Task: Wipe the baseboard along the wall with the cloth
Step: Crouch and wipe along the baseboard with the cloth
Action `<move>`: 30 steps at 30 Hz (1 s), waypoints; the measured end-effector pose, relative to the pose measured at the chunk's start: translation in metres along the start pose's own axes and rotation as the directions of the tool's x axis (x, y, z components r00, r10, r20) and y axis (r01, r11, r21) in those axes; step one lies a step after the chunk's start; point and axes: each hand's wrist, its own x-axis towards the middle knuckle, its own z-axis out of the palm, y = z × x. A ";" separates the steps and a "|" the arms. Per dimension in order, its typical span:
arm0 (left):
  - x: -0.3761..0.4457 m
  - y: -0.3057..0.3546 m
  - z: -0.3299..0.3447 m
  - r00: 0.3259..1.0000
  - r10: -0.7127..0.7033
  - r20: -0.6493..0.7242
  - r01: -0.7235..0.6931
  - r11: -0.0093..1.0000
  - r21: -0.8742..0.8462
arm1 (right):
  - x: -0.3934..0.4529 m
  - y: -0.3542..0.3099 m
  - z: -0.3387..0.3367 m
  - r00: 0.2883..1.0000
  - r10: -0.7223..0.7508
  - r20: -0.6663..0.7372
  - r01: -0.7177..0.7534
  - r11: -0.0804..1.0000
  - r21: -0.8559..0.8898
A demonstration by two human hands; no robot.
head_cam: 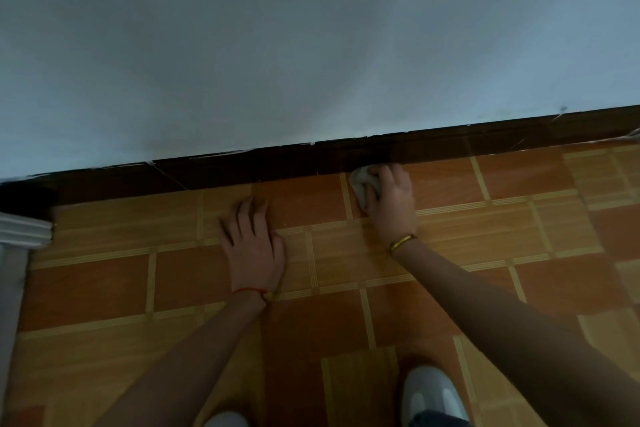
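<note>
R hand [389, 199] has its grip closed round a small pale cloth [360, 184], fingers curled over it; cloth bunches out to the L of the knuckles and sits at the foot of the dark baseboard [277, 163], touching it where it meets the floor [485, 229]. Baseboard runs L and R of the grip along the bottom of the pale wall [311, 45]. Gold bracelet [401, 242] on R wrist. L hand [252, 243] lies well L of the cloth & nearer the person, palm down on the floor tiles w/ fingers spread, grip wide open, holding nothing. Red string [249, 292] on L wrist. White trim [24, 230] far L. Two light shoes, one [433, 399] below R forearm.
</note>
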 end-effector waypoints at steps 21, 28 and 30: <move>-0.012 0.053 0.000 0.996 0.049 0.073 -0.051 0.998 0.026 | 0.000 0.000 -0.001 0.987 -0.138 0.076 0.131 0.987 0.092; -0.009 0.074 0.026 0.999 0.011 0.032 -0.010 1.000 -0.006 | 0.006 0.011 -0.011 0.998 -0.065 0.027 0.061 0.990 0.127; -0.010 0.074 0.027 1.000 0.007 0.017 -0.007 1.000 -0.007 | 0.011 0.025 -0.024 0.993 0.077 -0.093 -0.059 0.982 0.180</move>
